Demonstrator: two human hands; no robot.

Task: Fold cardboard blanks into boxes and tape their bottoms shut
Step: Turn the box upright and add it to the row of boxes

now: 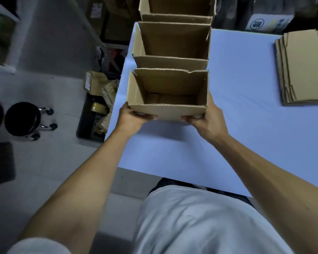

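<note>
Three open boxes: we grip the nearest box (167,92) with left hand (131,116) and right hand (206,116); one stack of blanks (305,68) lies apart.

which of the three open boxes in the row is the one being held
The nearest box, at the near end of the row. The left hand and right hand grip its near bottom corners; the middle box and far box go untouched.

Near box (166,99): on the tabletop (237,107), at its left side, between the left hand (131,116) and right hand (207,116).
Middle box (173,44): just behind the near box.
Far box (176,8): behind the middle box.
Flat blanks (305,68): stacked at the tabletop's right.
Stool (24,119): on the floor, left.
</note>
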